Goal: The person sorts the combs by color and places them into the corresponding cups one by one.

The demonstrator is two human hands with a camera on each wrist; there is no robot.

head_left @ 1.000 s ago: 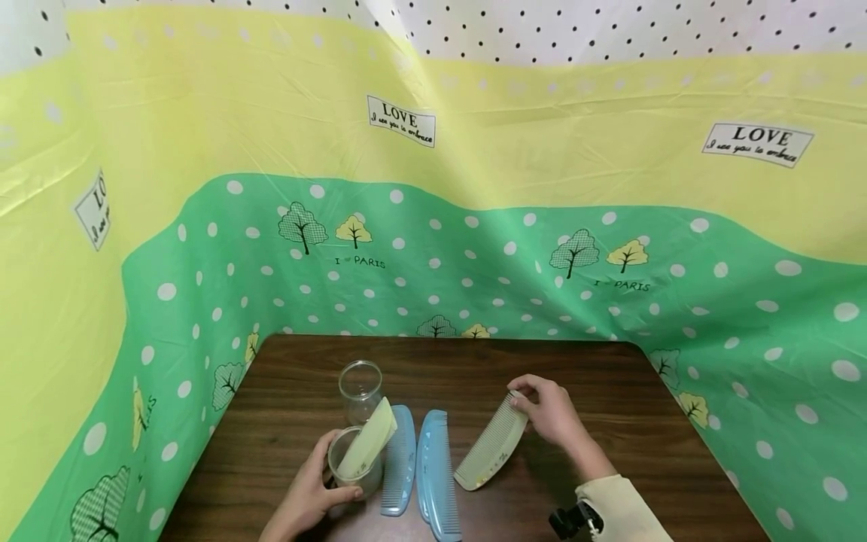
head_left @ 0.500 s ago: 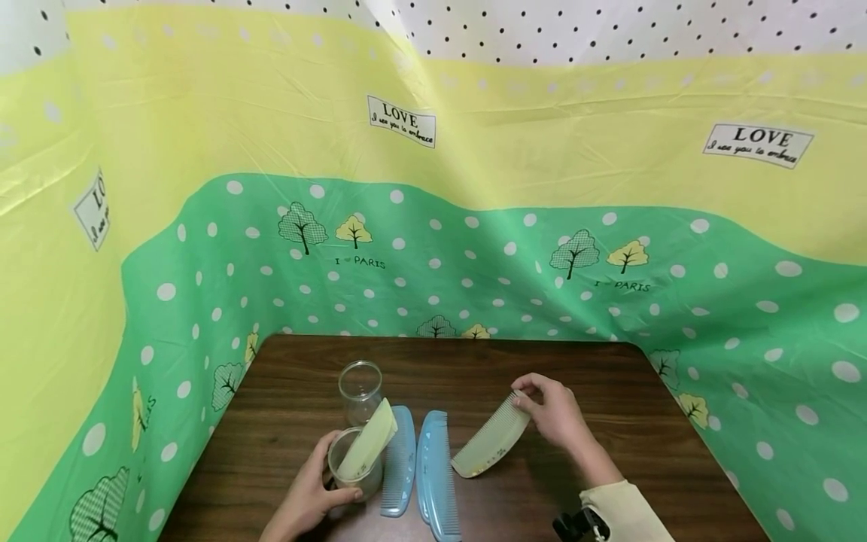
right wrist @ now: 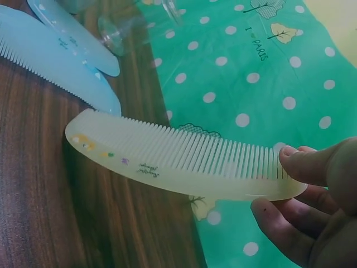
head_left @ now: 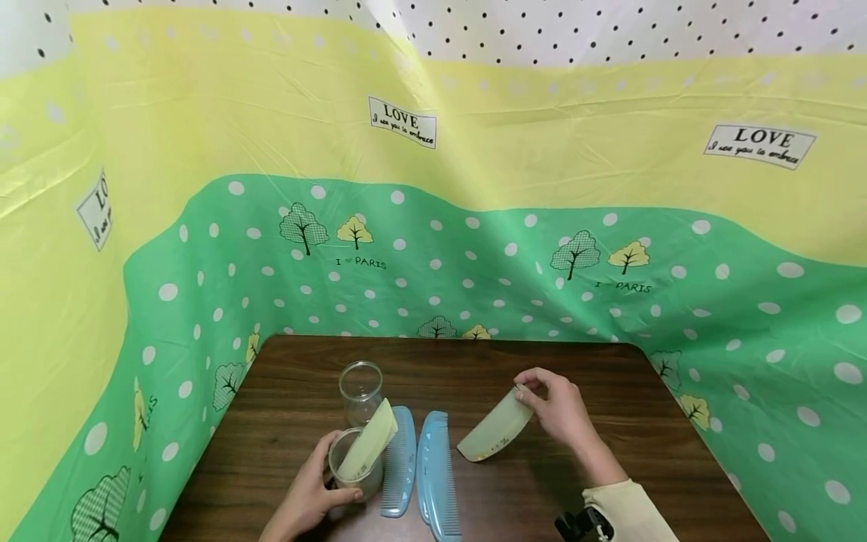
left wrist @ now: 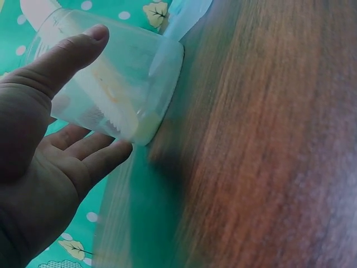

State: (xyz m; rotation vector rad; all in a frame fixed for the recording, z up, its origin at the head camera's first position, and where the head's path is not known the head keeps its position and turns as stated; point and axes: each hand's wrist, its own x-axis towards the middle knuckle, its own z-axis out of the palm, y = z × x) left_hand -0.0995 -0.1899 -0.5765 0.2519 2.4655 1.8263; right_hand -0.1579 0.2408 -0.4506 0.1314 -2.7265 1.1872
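Note:
My left hand (head_left: 311,489) grips a clear plastic cup (left wrist: 134,44), thumb on one side and fingers on the other. A pale yellow-green comb (head_left: 371,444) leans in that cup, its upper end sticking out past the rim. Over to the right, my right hand (head_left: 558,412) pinches a second pale yellow comb (right wrist: 162,162) by one end. Small flowers and lettering decorate its spine. The comb slants down to the left, teeth facing up in the right wrist view. Between the hands lie blue combs (head_left: 401,467), side by side, one close beside the cup.
Another clear cup (head_left: 360,382) stands behind the held one. The dark wood-grain table (head_left: 609,452) reaches back to a green and yellow patterned cloth (head_left: 474,263) hung around it. A black camera mount (head_left: 576,523) is on the right sleeve.
The right hand has moved slightly up and to the right with its comb, whose low end has swung upward. The left hand, cup and blue combs have stayed put.

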